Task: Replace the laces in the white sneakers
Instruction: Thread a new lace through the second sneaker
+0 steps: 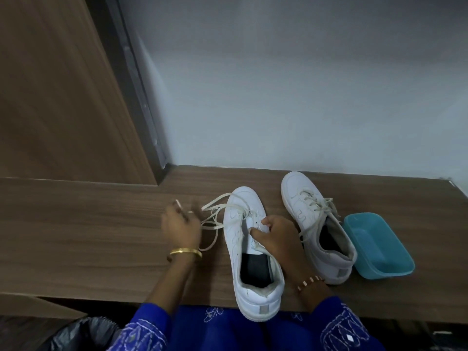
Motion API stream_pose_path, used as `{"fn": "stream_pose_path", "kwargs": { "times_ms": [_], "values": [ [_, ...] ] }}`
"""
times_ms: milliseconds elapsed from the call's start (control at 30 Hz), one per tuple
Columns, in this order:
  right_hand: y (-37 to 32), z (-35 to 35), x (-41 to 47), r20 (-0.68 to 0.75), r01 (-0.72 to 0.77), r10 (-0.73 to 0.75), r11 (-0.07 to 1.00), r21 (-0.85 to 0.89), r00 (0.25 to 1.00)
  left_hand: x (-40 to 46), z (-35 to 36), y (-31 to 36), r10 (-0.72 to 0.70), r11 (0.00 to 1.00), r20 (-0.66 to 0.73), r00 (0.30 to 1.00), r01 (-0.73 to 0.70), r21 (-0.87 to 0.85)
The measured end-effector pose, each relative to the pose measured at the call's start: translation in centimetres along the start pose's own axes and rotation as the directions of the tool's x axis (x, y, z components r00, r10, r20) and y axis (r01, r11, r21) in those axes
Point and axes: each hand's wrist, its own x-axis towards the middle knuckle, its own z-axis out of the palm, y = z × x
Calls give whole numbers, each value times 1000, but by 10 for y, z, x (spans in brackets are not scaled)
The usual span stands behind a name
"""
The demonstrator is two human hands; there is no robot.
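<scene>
Unlacing is the step in hand, I judge: the right hand (274,236) pinches the eyelet flap of the near sneaker (249,252) at the desk's (101,224) six o'clock edge, the left hand (181,225) pinches its loosened lace (215,211) out toward nine o'clock, and next that lace must slide free of the remaining toe-end eyelets.

Left hand (181,225) on loose lace (215,216), right hand (274,235) gripping near sneaker (249,249).

Both arms wear deep blue sleeves (149,328) stitched with pale white embroidery. A plain gold bangle (185,252) circles the left wrist; a bracelet (309,281) of small copper-toned links circles the right. A ring (190,212) shows on a left finger.
</scene>
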Motion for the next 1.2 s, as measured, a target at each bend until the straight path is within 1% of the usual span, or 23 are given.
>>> {"fn": "stream_pose_path", "kwargs": {
  "times_ms": [33,67,100,167,200,267,333,367,500,600,633,667,700,733,767,800,833,900,967,1000,1033,1100,1200],
  "values": [
    [1,0,0,0,2,-2,1000,6,1000,-9,5,-1,205,970,29,978,-207,129],
    [0,0,0,1,1,-1,1000,11,1000,-17,10,-1,372,896,98,923,-385,222],
    [-1,-1,-1,3,-3,3,1000,15,1000,-26,16,0,486,807,173,857,-516,287],
    [-1,-2,0,6,-6,6,1000,22,1000,-37,28,1,592,648,318,740,-672,358],
    [-2,-3,0,9,-6,6,1000,20,1000,-40,30,4,593,607,374,713,-701,373],
    [-3,-4,0,14,-4,4,1000,9,1000,-40,31,8,523,609,445,726,-684,401],
    [-3,-6,-1,18,-6,6,1000,12,1000,-37,31,7,383,651,499,778,-610,451],
    [-3,-6,-1,21,-9,9,1000,19,1000,-34,30,6,352,653,498,793,-589,476],
    [-5,-7,-3,32,-24,23,999,32,999,-31,26,11,391,644,451,802,-589,489],
    [-6,-9,-4,31,-37,36,998,51,999,-26,22,7,470,705,311,826,-563,431],
    [-7,-10,-5,25,-51,49,997,64,998,-22,17,3,454,766,223,863,-506,397],
    [-8,-11,-6,17,-63,62,995,78,998,-15,12,-1,375,853,130,918,-397,338],
    [-8,-11,-6,13,-70,69,994,88,998,-7,5,-3,244,935,38,969,-245,255],
    [-8,-12,-6,11,-73,72,993,90,997,0,-1,-7,118,978,-32,993,-110,176],
    [-9,-12,-6,13,-73,72,994,85,997,7,-5,-10,52,989,-70,996,-42,140],
    [-9,-12,-6,18,-73,71,994,78,997,9,-7,-11,59,986,-76,995,-47,158],
    [-9,-12,-6,22,-73,72,995,74,997,8,-7,-10,119,973,-62,991,-104,205],
    [-9,-11,-6,22,-78,76,994,76,997,-2,-2,-6,312,909,5,950,-300,288],
    [-10,-12,-7,23,-81,80,994,76,997,-17,7,-4,517,781,128,846,-527,334],
    [-10,-12,-7,24,-81,80,994,78,997,-24,12,-4,580,709,219,785,-618,340],
    [-10,-12,-7,23,-80,79,994,81,997,-29,16,-3,616,647,300,728,-685,336],
    [-11,-12,-7,19,-74,73,994,81,997,-34,22,-1,621,574,393,678,-735,361],
    [-10,-12,-8,13,-77,76,993,88,997,-30,28,-1,572,571,434,696,-718,399]
  ]
}}
